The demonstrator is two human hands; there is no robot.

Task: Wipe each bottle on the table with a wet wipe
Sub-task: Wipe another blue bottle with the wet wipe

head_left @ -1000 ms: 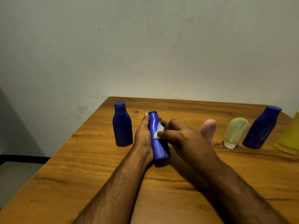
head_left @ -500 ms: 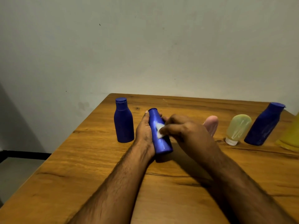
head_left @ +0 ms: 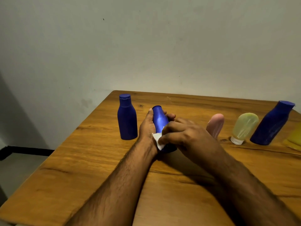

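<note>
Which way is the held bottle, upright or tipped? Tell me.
Tipped: the left hand holds the bottle leaning, cap end away, bottom toward the table.

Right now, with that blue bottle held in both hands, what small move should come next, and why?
Probably turn the held bottle a little in the left hand and rub again. The right hand pinches the wipe low near its base, so its upper part and far side look unwiped. Four other bottles stand waiting.
</note>
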